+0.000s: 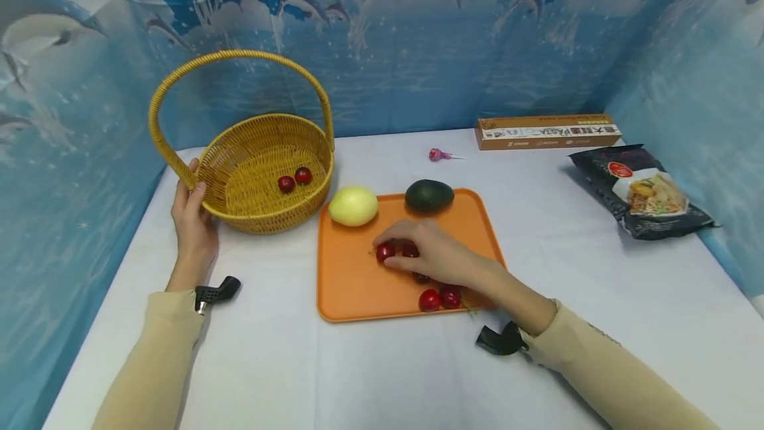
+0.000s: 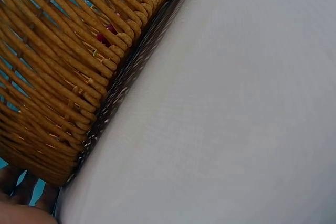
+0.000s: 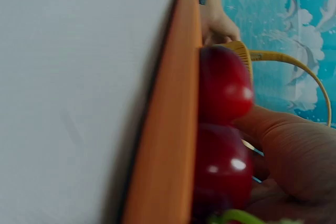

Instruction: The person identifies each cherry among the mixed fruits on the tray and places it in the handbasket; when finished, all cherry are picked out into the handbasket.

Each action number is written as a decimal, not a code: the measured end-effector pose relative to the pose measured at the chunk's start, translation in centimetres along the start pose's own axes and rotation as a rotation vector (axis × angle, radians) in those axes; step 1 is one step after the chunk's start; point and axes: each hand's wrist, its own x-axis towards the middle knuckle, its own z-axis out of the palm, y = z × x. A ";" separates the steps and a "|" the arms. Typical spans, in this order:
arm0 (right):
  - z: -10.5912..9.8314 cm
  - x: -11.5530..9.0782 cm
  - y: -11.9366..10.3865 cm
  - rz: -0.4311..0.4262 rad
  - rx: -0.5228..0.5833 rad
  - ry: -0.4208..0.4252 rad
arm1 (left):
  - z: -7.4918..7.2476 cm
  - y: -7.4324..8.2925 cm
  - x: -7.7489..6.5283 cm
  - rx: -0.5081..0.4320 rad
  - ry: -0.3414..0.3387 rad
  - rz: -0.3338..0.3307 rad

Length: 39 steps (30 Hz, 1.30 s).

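Observation:
My left hand [image 1: 193, 227] grips the left side of a yellow wicker basket [image 1: 256, 223], at the foot of its tall handle. Two dark red cherries [image 1: 286, 184] lie inside. Over an orange tray [image 1: 352, 297], my right hand [image 1: 444, 256] pinches a cherry [image 1: 384, 253] between thumb and fingers. More cherries sit under that palm, partly hidden. Two bright cherries [image 1: 429, 300] rest at the tray's near edge; in the right wrist view, large cherries [image 3: 223, 85] hide part of the right hand [image 3: 296, 166]. The left wrist view shows the basket's woven side [image 2: 68, 77] and a few fingertips.
A yellow lemon [image 1: 353, 206] lies at the tray's far left corner, a dark green avocado [image 1: 428, 196] at its far edge. Beyond are a wrapped lollipop [image 1: 438, 154] and a long brown pasta box [image 1: 549, 132]. A black food packet [image 1: 647, 194] lies at right. Printed cloth hangs behind.

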 end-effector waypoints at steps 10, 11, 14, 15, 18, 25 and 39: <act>-0.8 0.0 0.2 -0.027 0.016 0.054 | 0.1 0.2 0.0 -0.034 -0.007 -0.011; -0.7 0.1 0.3 -0.026 0.015 0.054 | 0.1 0.2 0.1 -0.033 -0.006 -0.012; -0.6 0.3 0.4 -0.028 0.023 0.067 | 0.0 0.3 0.2 -0.029 -0.002 -0.010; -0.6 0.3 0.4 -0.027 0.027 0.072 | 0.0 0.3 0.2 -0.032 -0.001 -0.008; -0.6 0.3 0.6 -0.019 0.032 0.081 | 0.0 0.3 0.0 -0.037 0.003 -0.006; -0.8 0.2 0.8 -0.014 0.018 0.096 | 0.0 0.0 0.1 -0.046 -0.009 0.006; -0.9 0.1 0.8 -0.032 0.042 0.148 | 0.0 0.1 0.0 -0.026 -0.017 0.001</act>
